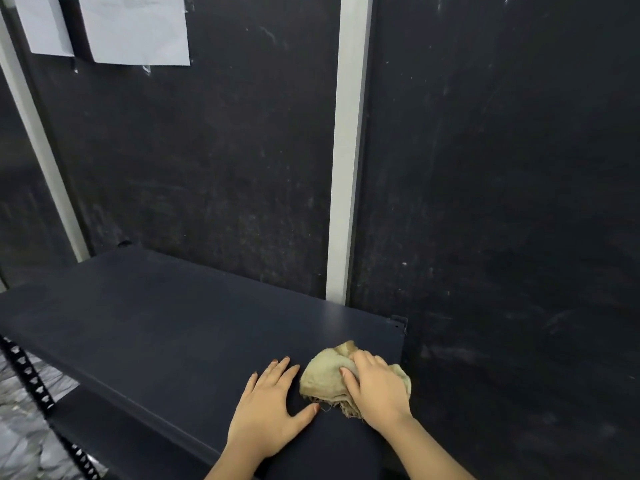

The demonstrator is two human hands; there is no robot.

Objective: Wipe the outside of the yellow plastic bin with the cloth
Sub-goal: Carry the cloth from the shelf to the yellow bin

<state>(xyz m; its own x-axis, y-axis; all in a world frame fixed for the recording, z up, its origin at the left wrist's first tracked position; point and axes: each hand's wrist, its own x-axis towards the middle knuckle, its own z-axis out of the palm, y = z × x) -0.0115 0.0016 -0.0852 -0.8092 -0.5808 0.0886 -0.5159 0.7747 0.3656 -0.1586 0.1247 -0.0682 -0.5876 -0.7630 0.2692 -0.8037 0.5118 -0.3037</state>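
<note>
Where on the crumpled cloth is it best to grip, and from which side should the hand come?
Grip the raised, bunched middle of the cloth, coming from above. It lies crumpled on the dark shelf, so its folds pinch easily. The right hand is already on it.

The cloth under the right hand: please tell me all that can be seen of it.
The crumpled beige-yellow cloth is a soft woven rag, bunched in folds, with a frayed brownish edge toward the camera. It lies on the dark blue metal shelf, near the shelf's right end. The right hand grips it from above; the left hand lies flat beside it.
</note>
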